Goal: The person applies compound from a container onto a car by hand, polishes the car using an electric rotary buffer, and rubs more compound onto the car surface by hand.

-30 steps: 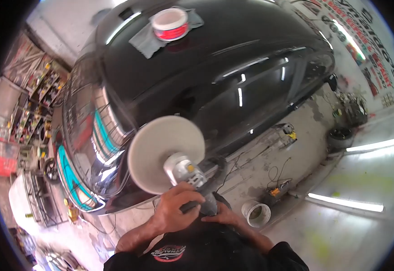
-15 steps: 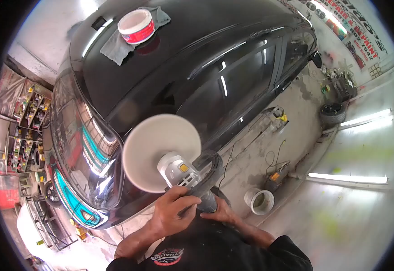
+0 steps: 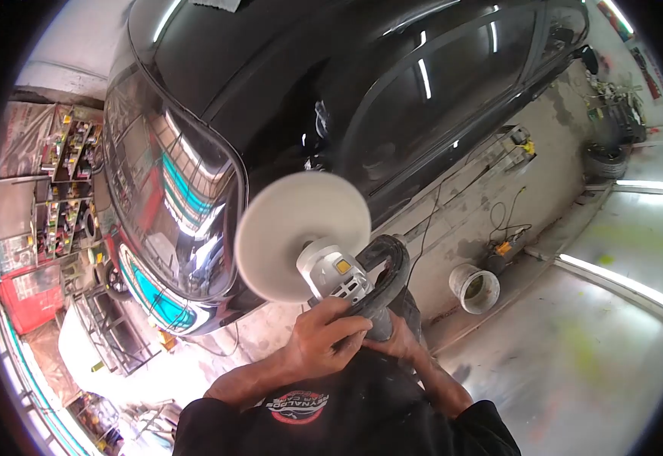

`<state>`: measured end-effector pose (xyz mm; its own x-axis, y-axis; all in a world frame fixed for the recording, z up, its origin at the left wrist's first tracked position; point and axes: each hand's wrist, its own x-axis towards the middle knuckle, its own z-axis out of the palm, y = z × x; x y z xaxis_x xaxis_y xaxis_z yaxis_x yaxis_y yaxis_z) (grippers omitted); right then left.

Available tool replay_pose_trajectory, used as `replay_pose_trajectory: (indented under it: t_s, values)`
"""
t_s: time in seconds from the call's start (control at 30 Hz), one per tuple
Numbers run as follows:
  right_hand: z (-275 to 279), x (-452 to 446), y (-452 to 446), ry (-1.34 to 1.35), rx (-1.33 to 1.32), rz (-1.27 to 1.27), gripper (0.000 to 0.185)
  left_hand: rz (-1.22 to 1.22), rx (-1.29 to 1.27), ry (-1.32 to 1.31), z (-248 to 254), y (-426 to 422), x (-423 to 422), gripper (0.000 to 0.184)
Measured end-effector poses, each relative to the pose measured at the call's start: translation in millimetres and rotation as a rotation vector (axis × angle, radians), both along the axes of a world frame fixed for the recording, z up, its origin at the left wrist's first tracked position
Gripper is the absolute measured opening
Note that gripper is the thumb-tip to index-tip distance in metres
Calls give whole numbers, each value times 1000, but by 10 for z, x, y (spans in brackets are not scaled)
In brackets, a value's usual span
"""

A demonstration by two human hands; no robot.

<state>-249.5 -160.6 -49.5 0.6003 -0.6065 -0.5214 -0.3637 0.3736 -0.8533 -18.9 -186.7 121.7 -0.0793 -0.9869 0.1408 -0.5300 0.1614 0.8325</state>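
Apparently under way, with polisher (image 3: 330, 275) raised beside glossy black car (image 3: 271, 106); impossible to tell finished surface from remaining, or whether pad (image 3: 278, 239) touches. Gripping polisher before torso, both hands close together: left hand (image 3: 318, 342) curled near its head, back upward; right hand (image 3: 398, 340) around its body, forearms converging.

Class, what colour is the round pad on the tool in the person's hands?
The round pad is creamy off-white, seen best in the head view, now.
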Motion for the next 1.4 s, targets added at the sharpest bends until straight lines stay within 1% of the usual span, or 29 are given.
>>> replay_pose_trajectory:
  t_s: [0.07,0.23,0.37,0.5,0.77,0.8,0.87,0.93,1.03,1.07,1.13,1.17,1.2,1.3,1.4]
  values:
    - [-252,-18,17,-17,-21,25,80,25,23,-10,-126,27,-25,25]
    - [-455,-32,-8,-32,54,60,76,84,98,-53,-370,41,-92,25]
    - [-627,-21,34,-31,88,86,77,71,113,-74,-453,22,-111,26]
    - [-530,22,-87,-77,113,53,78,44,81,-99,-411,-79,-122,27]
    - [-420,38,-361,-97,23,1,77,-27,-9,-107,-180,-521,-139,30]
    - [-373,41,-420,-101,17,2,77,-30,-22,-108,-152,-561,-143,30]
    - [-103,77,-566,-95,31,-64,75,-45,-43,-111,-74,-668,-163,30]
    - [-46,105,-651,-82,23,-79,74,-66,-57,-111,25,-795,-166,30]
    - [-114,117,-724,-87,-3,-51,74,-115,-19,-125,183,-962,-123,32]
    - [-115,106,-767,-114,-7,-55,73,-112,-41,-92,189,-988,-113,33]
    - [-110,91,-785,-124,-51,-71,74,-105,-82,-26,178,-1009,-85,35]
    - [-107,86,-777,-109,-93,-84,75,-144,-114,-35,115,-983,-35,40]
    - [-115,81,-762,-93,-134,-98,75,-145,-153,-17,38,-939,-8,40]
    - [-234,78,-686,-122,-39,-44,79,-114,-295,43,-251,-755,19,40]
    - [-216,58,-580,-22,17,77,82,-51,-272,18,-386,-483,11,38]
